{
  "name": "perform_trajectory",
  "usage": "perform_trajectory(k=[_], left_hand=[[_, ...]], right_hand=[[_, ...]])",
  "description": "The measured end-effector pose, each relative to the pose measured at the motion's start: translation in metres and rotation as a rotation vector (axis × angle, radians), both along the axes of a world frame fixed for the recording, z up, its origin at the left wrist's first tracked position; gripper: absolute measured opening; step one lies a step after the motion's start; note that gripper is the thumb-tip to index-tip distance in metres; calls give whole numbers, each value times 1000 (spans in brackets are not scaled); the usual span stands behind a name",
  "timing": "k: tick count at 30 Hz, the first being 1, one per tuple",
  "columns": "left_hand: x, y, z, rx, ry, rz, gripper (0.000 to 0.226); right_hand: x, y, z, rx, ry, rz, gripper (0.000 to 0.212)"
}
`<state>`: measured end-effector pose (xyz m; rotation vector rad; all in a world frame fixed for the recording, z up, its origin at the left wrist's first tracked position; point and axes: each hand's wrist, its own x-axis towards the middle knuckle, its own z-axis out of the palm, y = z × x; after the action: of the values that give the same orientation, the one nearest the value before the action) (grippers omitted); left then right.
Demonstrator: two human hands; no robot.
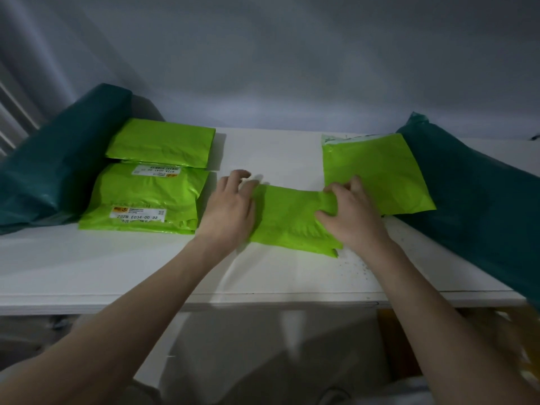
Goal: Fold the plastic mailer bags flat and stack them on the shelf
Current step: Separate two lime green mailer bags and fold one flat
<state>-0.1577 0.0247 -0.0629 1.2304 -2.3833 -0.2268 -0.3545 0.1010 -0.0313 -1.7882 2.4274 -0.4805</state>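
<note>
A lime-green folded mailer bag [287, 217] lay crumpled at the middle of the white shelf [263, 276], its long axis running from 9 to 3 o'clock. The left hand [229, 207] rested spread, fingers loosely open, on its 9 o'clock end. The right hand [349, 213] pressed its 3 o'clock end, fingers curled and pinching the plastic.

grey wall [292, 68], white slats [11, 118] far left

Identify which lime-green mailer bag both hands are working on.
It is the folded green mailer at centre front, under the left hand and right hand. The labelled stack at left and the flat mailer at right lie untouched.
</note>
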Motion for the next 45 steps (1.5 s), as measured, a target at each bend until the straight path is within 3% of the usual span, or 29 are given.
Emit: perform_trajectory(k=[2,5,7,10,21,24,28,32,37,42,45], left_hand=[[-4,2,3,-40,-35,-84,54],[-10,9,-1,-6,-129,-144,68],[-11,8,-12,49,-191,-153,75],[-8,0,-26,122,-203,-167,77],[-11,6,-19,174,-351,-117,90],[-14,10,-22,165,-327,-55,78],[-17,14,-23,164,-252,5,84],[-19,4,-24,218,-147,60,70],[-18,-1,-7,470,300,42,49],[0,-8,1,343,378,33,45],[10,-5,8,220,276,-61,59]], right_hand=[[7,-1,-1,-98,160,-4,39],[29,-6,-10,-171,160,70,44],[42,-8,-22,-75,156,157,57],[48,-10,-41,97,125,203,55],[42,-19,-39,156,67,252,52],[42,-18,-42,93,118,242,52],[49,-15,-40,-39,191,198,65],[56,-12,-33,-133,235,163,51],[62,-8,-38,-94,228,207,52],[44,-21,-40,-14,166,202,53],[41,-28,-36,58,155,186,51]])
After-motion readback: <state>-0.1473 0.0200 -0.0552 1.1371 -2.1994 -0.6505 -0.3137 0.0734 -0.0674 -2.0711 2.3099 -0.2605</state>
